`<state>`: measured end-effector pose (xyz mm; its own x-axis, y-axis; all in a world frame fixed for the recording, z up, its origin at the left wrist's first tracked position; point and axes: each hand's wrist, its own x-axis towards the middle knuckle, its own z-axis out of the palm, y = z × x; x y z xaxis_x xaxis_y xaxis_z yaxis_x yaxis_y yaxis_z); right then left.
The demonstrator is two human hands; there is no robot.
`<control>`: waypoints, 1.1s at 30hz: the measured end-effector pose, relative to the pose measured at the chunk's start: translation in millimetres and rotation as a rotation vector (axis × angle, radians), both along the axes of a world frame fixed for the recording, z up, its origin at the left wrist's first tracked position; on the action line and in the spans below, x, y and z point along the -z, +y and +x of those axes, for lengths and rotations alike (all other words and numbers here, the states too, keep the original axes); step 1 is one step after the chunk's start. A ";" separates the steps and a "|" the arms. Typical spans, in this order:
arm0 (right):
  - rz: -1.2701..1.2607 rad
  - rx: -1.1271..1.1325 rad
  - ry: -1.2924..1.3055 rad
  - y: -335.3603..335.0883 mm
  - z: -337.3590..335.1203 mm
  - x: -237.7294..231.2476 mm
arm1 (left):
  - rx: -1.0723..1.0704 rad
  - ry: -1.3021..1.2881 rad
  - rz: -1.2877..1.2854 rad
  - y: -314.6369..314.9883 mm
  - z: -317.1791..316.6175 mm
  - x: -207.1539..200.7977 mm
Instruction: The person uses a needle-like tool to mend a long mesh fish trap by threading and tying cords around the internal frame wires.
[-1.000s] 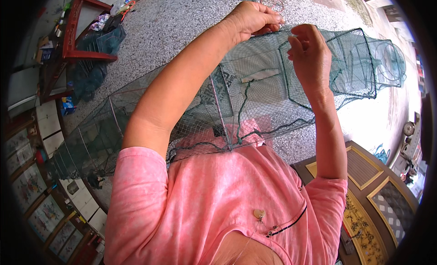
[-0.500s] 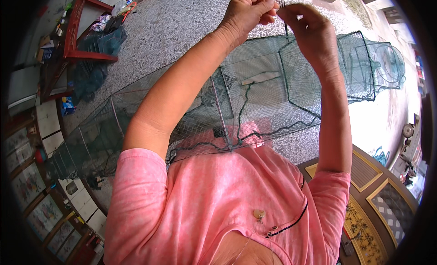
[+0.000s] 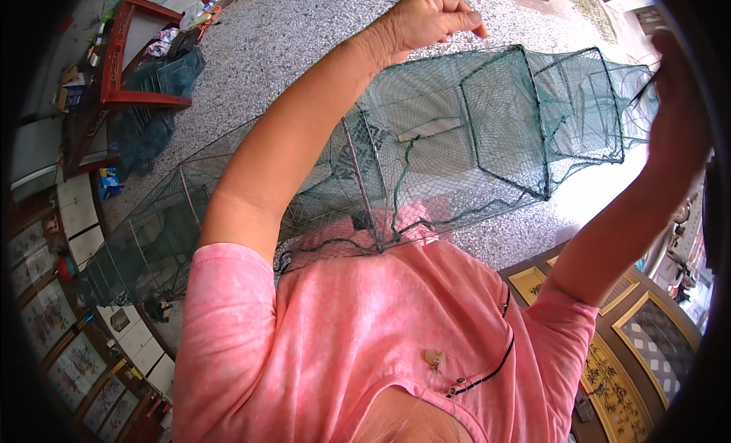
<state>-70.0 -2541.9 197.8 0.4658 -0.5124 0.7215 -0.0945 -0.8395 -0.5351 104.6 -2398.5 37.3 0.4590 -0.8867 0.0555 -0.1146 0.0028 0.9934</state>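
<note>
A long green mesh net trap [image 3: 426, 161] with dark rectangular frames stretches across in front of me, from lower left to upper right. Above its far edge, my left hand [image 3: 434, 20] is closed, thumb and forefinger together; whatever they pinch is too fine to make out. My right hand [image 3: 678, 100] is out at the far right, dim and partly smeared near the picture's rim. From its fingers sticks a thin dark pointed piece [image 3: 644, 93], close to the trap's right end. A dark green cord [image 3: 472, 211] runs along the netting nearest my chest.
Speckled floor [image 3: 282, 43] lies beyond the trap. At the upper left stands a red wooden frame [image 3: 148, 99] with more green netting [image 3: 179, 70] beside it. Gold-trimmed brown panels [image 3: 609, 352] are at the lower right, and cabinets with painted panels [image 3: 80, 359] at the lower left.
My hands have parted: the right swung far to the right with the thin dark piece, while the left shifted slightly right. More of the trap's frames now show between them.
</note>
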 end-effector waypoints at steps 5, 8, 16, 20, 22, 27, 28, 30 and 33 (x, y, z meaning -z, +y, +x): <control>0.211 -0.352 0.823 19.7 -8.9 71.4 | -0.059 0.349 0.072 -19.6 24.7 19.0; 0.078 -0.224 0.984 29.0 -9.9 89.5 | -0.068 0.493 0.072 -24.9 22.9 23.3; 0.015 -0.152 0.901 28.6 8.2 121.8 | -0.135 0.417 0.161 -12.9 0.5 11.9; -0.004 -0.159 0.794 27.3 19.6 134.5 | -0.133 0.464 0.228 -18.0 -11.8 11.8; -0.024 -0.139 0.832 30.8 22.2 128.4 | -0.167 0.434 0.221 -15.8 -10.8 10.9; -0.055 -0.145 0.623 36.5 32.9 123.2 | -0.203 0.292 -0.110 -13.2 -6.1 9.9; -0.063 -0.167 0.566 35.0 37.2 126.0 | -0.173 0.338 -0.226 -17.8 -6.1 12.2; 0.041 -0.260 0.526 23.1 47.4 135.4 | -0.092 0.376 -0.370 -20.6 -7.1 12.2; 0.278 -0.374 0.561 11.0 44.5 131.9 | -0.154 0.490 -0.265 -20.5 -6.4 10.6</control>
<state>-25.5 -2530.9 65.9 0.9071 -0.3761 0.1891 -0.1507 -0.7096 -0.6883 98.2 -2419.0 26.7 0.6094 -0.7928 0.0148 0.3399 0.2780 0.8984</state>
